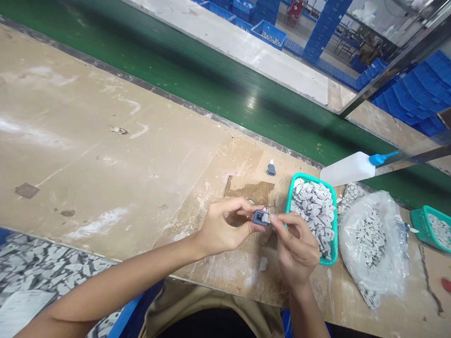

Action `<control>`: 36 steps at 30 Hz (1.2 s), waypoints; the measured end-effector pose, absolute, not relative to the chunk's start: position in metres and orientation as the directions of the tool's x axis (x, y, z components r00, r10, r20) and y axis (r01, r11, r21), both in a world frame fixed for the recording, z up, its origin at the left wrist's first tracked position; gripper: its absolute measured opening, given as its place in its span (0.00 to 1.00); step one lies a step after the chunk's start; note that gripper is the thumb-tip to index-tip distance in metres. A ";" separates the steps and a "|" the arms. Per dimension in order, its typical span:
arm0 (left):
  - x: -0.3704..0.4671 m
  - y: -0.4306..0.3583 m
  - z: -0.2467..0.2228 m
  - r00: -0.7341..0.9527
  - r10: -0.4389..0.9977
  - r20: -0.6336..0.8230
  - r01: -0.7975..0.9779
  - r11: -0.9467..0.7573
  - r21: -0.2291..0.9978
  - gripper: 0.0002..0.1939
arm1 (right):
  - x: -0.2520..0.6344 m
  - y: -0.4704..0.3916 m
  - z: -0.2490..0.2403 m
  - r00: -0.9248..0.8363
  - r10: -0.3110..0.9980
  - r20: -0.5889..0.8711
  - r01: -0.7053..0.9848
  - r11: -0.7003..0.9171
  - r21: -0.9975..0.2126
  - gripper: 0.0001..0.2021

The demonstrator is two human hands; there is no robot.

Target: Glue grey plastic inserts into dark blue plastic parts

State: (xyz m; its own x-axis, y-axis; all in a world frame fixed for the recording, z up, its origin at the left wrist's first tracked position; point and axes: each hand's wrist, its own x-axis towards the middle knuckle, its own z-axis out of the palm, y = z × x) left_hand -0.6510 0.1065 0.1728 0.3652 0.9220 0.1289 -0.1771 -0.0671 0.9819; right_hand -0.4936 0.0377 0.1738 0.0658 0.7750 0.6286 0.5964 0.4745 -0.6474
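Between our fingertips sits a small dark grey housing (257, 216), open side facing us. The left hand (221, 226) pinches it, thumb on the near edge and forefinger on the far edge; how the other left fingers lie underneath, we cannot tell. The right hand (298, 249) has thumb and forefinger pressed together at the housing's right end, apparently on the light grey piece (266, 218) lying in its opening. The remaining right fingers curl inward.

To work well here, we would let the left pinch carry the steadiness, gripping only the outer walls so the opening stays in sight. The right fingertips should do the fine aligning: square the light piece to the walls, then press lightly and evenly. If it binds, we would ease off and straighten it rather than force it, since a tilted piece could jam or mark the edge. Whether it is fully seated, we cannot tell.

Just beyond the left fingertips lies a stained brown board (243, 187), and farther out, a dark part with a white tip (271, 169). Right of our right fingers, a green basket (334, 225) holds light grey pieces (313, 211); past it are a clear plastic bag (389, 263) and, farther forward, a white bottle (348, 169).
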 end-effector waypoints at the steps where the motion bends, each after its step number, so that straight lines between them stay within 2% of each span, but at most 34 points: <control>1: -0.651 0.107 0.173 0.360 0.923 0.139 -0.166 -0.083 0.983 0.08 | -0.493 0.037 0.173 0.062 0.771 0.633 0.600 0.478 -0.641 0.27; 7: -0.651 0.107 0.171 0.336 0.911 0.240 -0.109 -0.215 0.970 0.08 | -0.494 0.036 0.170 0.035 0.744 0.667 0.615 0.511 -0.601 0.26; 12: -0.655 0.105 0.166 0.304 0.881 0.362 -0.043 -0.367 0.929 0.12 | -0.497 0.035 0.170 0.036 0.735 0.677 0.612 0.520 -0.596 0.27; 15: -0.656 0.102 0.165 0.275 0.891 0.361 -0.042 -0.364 0.931 0.14 | -0.500 0.034 0.170 0.052 0.730 0.682 0.604 0.520 -0.604 0.26; 17: -0.655 0.101 0.166 0.272 0.918 0.288 -0.085 -0.275 0.958 0.13 | -0.502 0.035 0.169 0.081 0.728 0.681 0.603 0.508 -0.615 0.26; 19: -0.653 0.102 0.169 0.317 0.938 0.139 -0.190 -0.081 0.978 0.11 | -0.504 0.036 0.169 0.141 0.738 0.660 0.596 0.469 -0.652 0.26; 21: -0.650 0.106 0.171 0.401 0.916 -0.017 -0.300 0.149 0.942 0.13 | -0.506 0.038 0.170 0.205 0.750 0.629 0.587 0.420 -0.693 0.26; 23: -0.646 0.111 0.172 0.470 0.877 -0.102 -0.373 0.302 0.877 0.16 | -0.506 0.038 0.172 0.259 0.741 0.620 0.592 0.385 -0.708 0.24; 29: -0.641 0.117 0.168 0.589 0.792 -0.160 -0.471 0.497 0.728 0.22 | -0.503 0.036 0.179 0.348 0.638 0.687 0.631 0.383 -0.675 0.20; 36: -0.641 0.120 0.166 0.717 0.673 -0.182 -0.484 0.668 0.565 0.20 | -0.500 0.033 0.177 0.400 0.697 0.595 0.557 0.331 -0.762 0.16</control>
